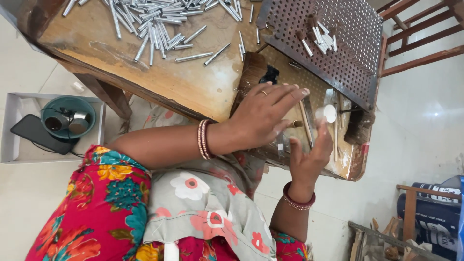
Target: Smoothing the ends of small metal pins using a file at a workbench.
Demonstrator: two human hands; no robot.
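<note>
My left hand reaches over the wooden workbench, wearing a ring and bangles, and pinches a small brown-tipped piece between thumb and fingers. My right hand rises from below, just beside it, and holds a small white round piece at its fingertips. Thin sticks lie on the bench between the two hands. Beyond them leans a perforated metal plate with several brown-tipped tubes standing in its holes.
A heap of silver metal tubes covers the bench's far left. On the floor, a white box holds a green bowl and a phone. A wooden chair stands at the right, blue cans lower right.
</note>
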